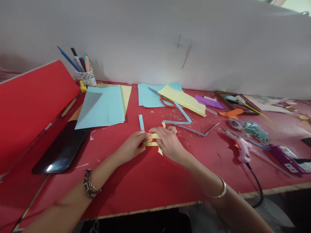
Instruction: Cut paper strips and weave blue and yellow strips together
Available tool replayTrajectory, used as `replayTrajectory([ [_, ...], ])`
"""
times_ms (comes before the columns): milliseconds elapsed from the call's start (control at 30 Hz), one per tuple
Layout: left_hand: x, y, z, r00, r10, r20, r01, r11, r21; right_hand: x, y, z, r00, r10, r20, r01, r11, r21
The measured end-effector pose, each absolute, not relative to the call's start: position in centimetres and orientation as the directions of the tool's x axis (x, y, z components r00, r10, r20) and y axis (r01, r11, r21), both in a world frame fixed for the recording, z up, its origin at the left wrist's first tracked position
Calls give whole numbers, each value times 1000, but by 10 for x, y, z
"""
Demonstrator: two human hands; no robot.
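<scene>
At the middle of the red table, my left hand [132, 145] pinches the left end of some narrow yellow paper strips [151, 144]. My right hand [170, 144] lies over their right part, fingers bent and pressed on the paper. Strip ends stick out above and below the right hand; the fingertips hide how the strips join. Just beyond my left fingers lies a short light-blue paper strip [141, 123]. Past my right hand is a bent blue strip [183, 117], with another thin bent strip [194, 130] near it.
Behind, orange-handled scissors [167, 101] rest on blue sheets [148, 97] beside a yellow sheet [183, 101]. More blue paper [102, 106], a phone [62, 149] and a pen cup [87, 77] stand left. Right are a pink glue gun [241, 149] with cord and a purple power strip [289, 158].
</scene>
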State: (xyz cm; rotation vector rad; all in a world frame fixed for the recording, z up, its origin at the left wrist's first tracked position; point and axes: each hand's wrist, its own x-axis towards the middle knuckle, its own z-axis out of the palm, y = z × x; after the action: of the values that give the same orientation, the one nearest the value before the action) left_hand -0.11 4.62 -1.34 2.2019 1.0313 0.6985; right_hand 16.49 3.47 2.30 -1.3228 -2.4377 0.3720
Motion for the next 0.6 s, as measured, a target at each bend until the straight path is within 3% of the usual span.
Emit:
replayTrajectory([
  [600, -1, 50, -15, 582, 783, 220, 523, -567, 636, 164, 30, 27, -534, 819, 210, 683, 565, -463],
])
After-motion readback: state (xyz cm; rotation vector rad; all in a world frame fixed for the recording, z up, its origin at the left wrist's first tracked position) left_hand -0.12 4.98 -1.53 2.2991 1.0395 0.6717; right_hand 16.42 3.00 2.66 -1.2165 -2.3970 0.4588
